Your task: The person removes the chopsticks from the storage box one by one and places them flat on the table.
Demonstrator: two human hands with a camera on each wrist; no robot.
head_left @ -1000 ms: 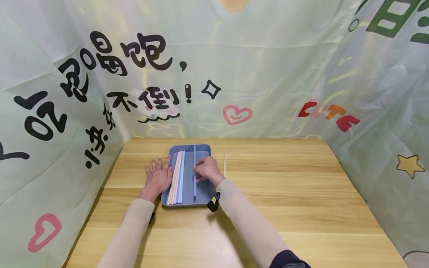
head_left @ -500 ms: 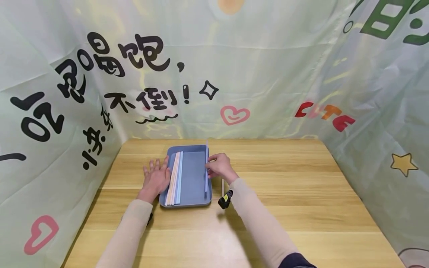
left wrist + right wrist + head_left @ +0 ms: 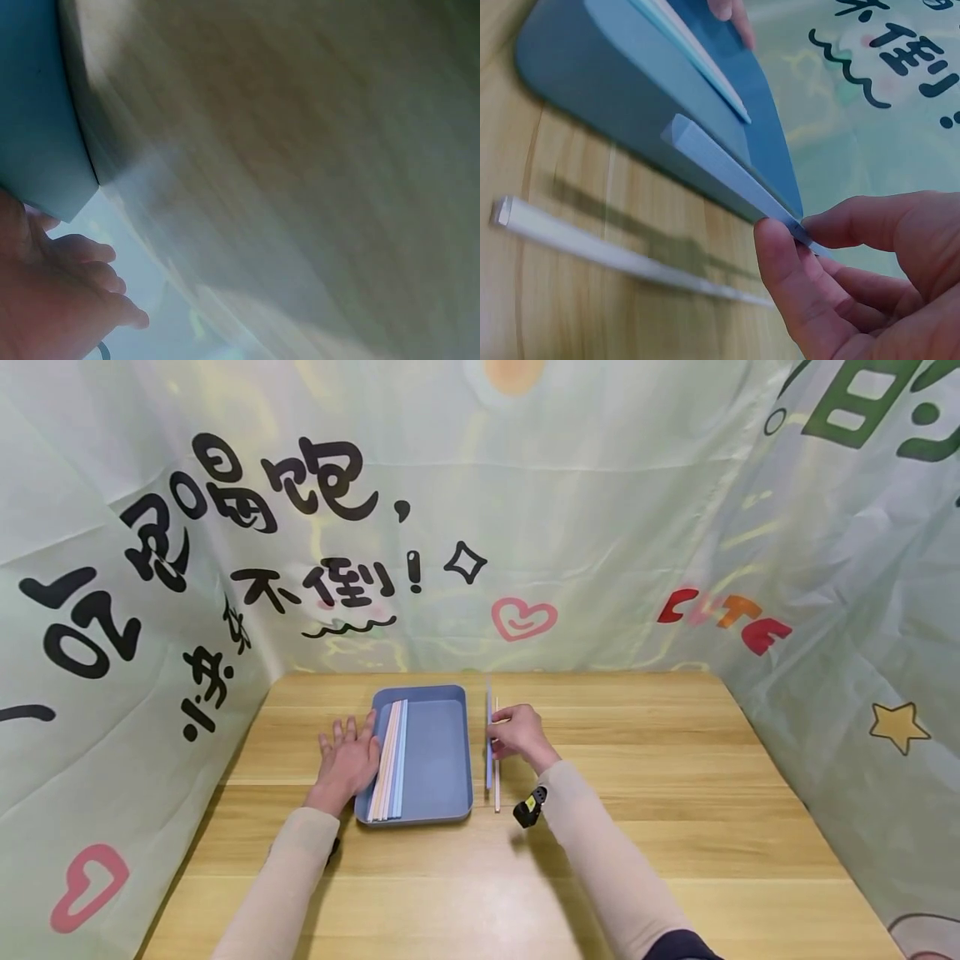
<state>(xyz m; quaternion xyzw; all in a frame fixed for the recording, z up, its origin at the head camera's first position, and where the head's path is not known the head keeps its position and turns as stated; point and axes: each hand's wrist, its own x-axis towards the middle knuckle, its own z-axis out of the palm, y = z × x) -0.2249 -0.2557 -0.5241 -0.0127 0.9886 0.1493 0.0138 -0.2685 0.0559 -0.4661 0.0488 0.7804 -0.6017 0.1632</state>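
Observation:
My right hand pinches a slim periwinkle stick between thumb and fingers, just right of the blue-grey tray. In the right wrist view the stick's near end looks angular, and it is held above the table. Below it a pale pinkish-white stick lies on the wood, roughly parallel. Inside the tray, a row of pink, white and light blue sticks lies along the left side. My left hand, fingers spread and straight, rests against the tray's left rim; the left wrist view shows its fingers beside the tray wall.
The wooden table reaches to a printed fabric backdrop at the back and both sides. A small black device is strapped at the right wrist.
My right hand has carried the periwinkle stick rightward, from inside the tray over its right rim to beside the pale stick. The left hand stays at the tray's left edge.

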